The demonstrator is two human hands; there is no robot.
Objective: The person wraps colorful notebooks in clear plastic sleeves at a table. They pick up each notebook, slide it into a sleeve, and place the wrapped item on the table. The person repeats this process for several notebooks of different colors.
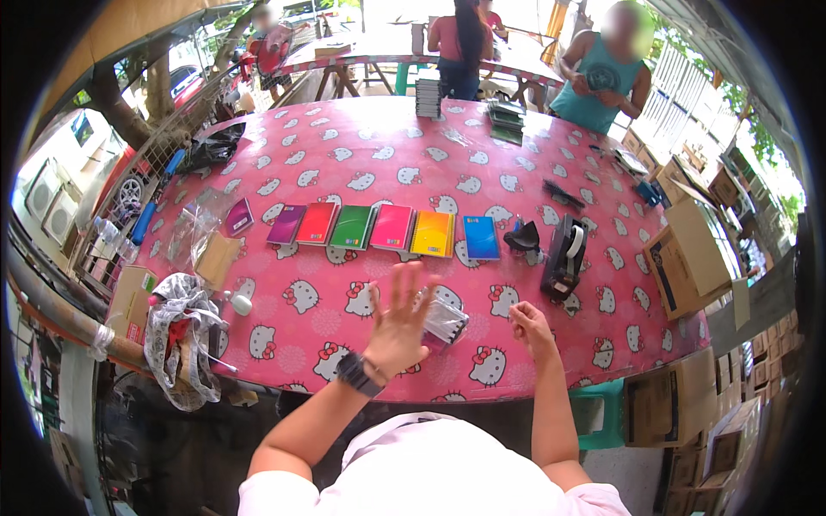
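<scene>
My left hand [398,325], wearing a black wristwatch [359,374], is open with its fingers spread above the table. Just right of it lies a small spiral notebook in a clear plastic wrapper [445,322], partly covered by the hand. My right hand [532,328] is closed in a pinch over the table, to the right of the wrapped notebook; whether anything is between the fingertips is too small to tell. Beyond both hands runs a row of small notebooks: purple [285,224], red [317,224], green [351,227], pink [391,227], yellow [433,234] and blue [481,237].
A black tape dispenser [564,258] stands right of the row. Plastic bags [182,331] and a small carton [131,301] crowd the left edge. Cardboard boxes [688,258] line the right. Notebook stacks [428,98] sit at the far edge, near a person in a teal top [594,86].
</scene>
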